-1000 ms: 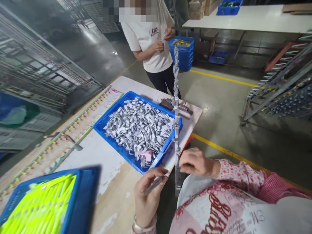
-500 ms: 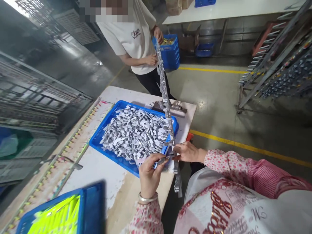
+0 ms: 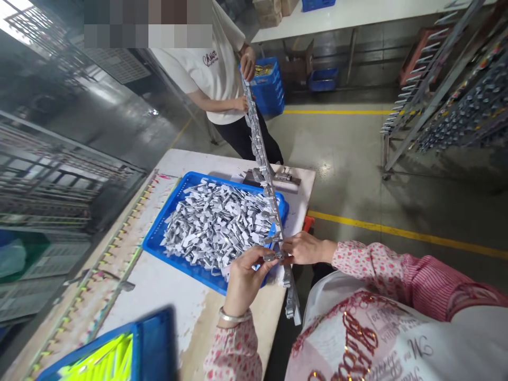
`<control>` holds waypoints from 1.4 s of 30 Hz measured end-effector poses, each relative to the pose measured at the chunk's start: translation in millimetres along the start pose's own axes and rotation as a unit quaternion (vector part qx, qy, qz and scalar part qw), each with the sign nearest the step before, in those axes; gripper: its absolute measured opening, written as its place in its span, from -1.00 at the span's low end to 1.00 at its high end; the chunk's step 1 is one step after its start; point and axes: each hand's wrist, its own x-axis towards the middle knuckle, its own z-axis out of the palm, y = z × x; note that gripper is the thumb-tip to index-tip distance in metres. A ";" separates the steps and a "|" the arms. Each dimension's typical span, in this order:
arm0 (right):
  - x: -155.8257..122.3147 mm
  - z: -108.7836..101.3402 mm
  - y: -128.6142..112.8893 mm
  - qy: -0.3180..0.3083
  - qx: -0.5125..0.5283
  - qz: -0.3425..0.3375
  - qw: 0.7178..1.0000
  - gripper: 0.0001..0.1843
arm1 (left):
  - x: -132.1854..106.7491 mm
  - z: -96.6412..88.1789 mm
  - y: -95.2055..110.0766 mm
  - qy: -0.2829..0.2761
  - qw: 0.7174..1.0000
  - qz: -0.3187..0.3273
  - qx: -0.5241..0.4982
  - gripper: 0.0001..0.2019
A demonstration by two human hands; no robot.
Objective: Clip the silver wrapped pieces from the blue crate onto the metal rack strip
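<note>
A long metal rack strip [image 3: 262,164] hung with small silver pieces runs from my lap up to a co-worker's hands [image 3: 246,63] at the far end of the table. My right hand [image 3: 304,247] grips the strip near its lower part. My left hand [image 3: 246,278] pinches a small silver piece [image 3: 271,257] against the strip, right beside my right fingers. A blue tray [image 3: 159,233] heaped with loose silver pieces [image 3: 216,225] lies just beyond my hands.
A white worn table [image 3: 166,286] carries a second blue bin with yellow-green parts [image 3: 107,360] at the near left and a long strip with coloured clips [image 3: 119,248] on the left. Metal clamps [image 3: 278,177] sit at the far edge. Racks [image 3: 448,95] stand right.
The strip has tilted left at its top, and the co-worker now holds its far end. My left hand has risen from the table edge to the strip and meets my right hand there.
</note>
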 end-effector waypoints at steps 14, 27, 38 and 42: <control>-8.2 -4.1 1.0 -0.013 0.010 0.001 1.000 -0.57 | 1.8 5.5 11.9 -0.010 0.998 -0.015 0.056 -0.87; -19.2 -11.6 -7.9 0.014 0.103 0.113 0.988 -0.67 | -32.2 35.8 -175.7 -0.032 0.956 -0.268 0.110 -0.68; -36.5 -15.0 -18.4 0.004 0.147 0.192 0.970 -0.61 | -53.7 42.1 -189.6 -0.054 0.963 -0.254 0.079 -0.94; -46.5 -15.2 -14.4 0.062 0.206 0.213 0.953 -0.63 | -76.5 28.7 -175.0 0.114 0.950 -0.285 0.060 -0.84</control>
